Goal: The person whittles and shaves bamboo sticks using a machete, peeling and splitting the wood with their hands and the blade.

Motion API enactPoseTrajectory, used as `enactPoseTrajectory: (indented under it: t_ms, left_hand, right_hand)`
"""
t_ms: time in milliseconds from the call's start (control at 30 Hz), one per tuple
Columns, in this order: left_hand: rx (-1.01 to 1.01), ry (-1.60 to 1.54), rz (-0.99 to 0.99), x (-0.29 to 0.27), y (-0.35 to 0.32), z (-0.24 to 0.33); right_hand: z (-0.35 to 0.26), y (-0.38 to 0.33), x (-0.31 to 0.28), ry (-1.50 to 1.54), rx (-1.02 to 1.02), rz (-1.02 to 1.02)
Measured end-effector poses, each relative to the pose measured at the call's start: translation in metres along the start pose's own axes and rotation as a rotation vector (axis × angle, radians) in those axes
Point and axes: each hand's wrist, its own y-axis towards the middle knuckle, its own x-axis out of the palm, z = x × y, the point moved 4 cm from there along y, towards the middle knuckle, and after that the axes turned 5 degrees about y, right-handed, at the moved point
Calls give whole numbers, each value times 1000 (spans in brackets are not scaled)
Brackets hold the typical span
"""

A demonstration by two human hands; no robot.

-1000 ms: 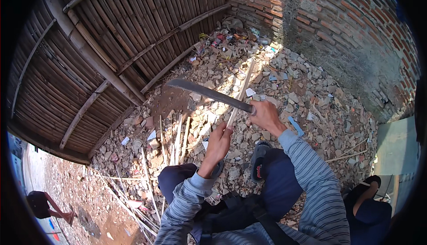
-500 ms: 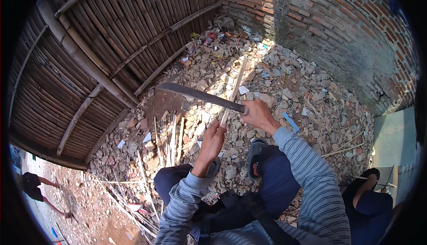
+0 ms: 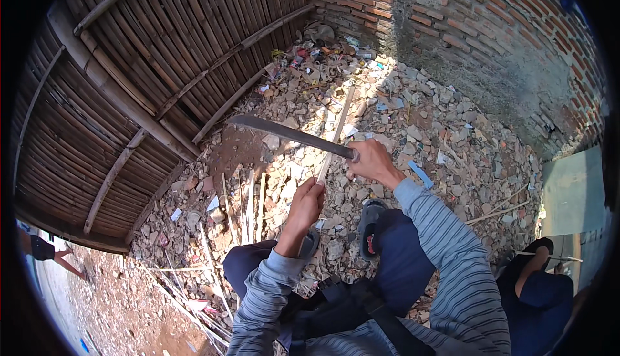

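Note:
My right hand (image 3: 372, 161) is wrapped round the handle of a machete (image 3: 284, 134). Its long dark blade points left, with the broad curved tip at the far end. The blade crosses over a pale wooden strip (image 3: 343, 112), which looks like split bamboo; whether the two touch I cannot tell. My left hand (image 3: 306, 204) grips the near end of this strip, and the strip runs away from me toward the far wall. Between my feet and the blade lie stones and rubble.
Rubble and litter (image 3: 445, 130) cover the ground. Pale strips (image 3: 250, 207) lie left of my left hand. A bamboo wall (image 3: 174, 39) stands left, a brick wall (image 3: 478, 33) far right. Another person (image 3: 539, 285) is at lower right; someone's legs (image 3: 55, 256) show at left.
My hands, the machete and the strip hold nearly the same position. The person at the left edge has shifted further left.

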Motion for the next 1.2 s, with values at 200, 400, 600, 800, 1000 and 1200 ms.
enactPoseTrajectory:
  t_ms: [200, 400, 600, 800, 1000, 1200]
  left_hand:
    - [-2, 4, 39, -4, 3, -4]
    - [-4, -55, 6, -3, -8, 1]
    - [-22, 6, 43, 5, -9, 3]
    - [1, -38, 28, 3, -8, 6]
    - [72, 213, 48, -4, -3, -6]
    - [372, 467, 95, -9, 0, -2]
  right_hand:
    - [-8, -3, 5, 9, 5, -13]
    - [-5, 3, -9, 32, -2, 37]
    - [22, 5, -12, 132, 90, 128]
    - [-7, -6, -14, 18, -70, 3]
    - [37, 11, -8, 163, 81, 136]
    - [-2, 2, -8, 69, -24, -38]
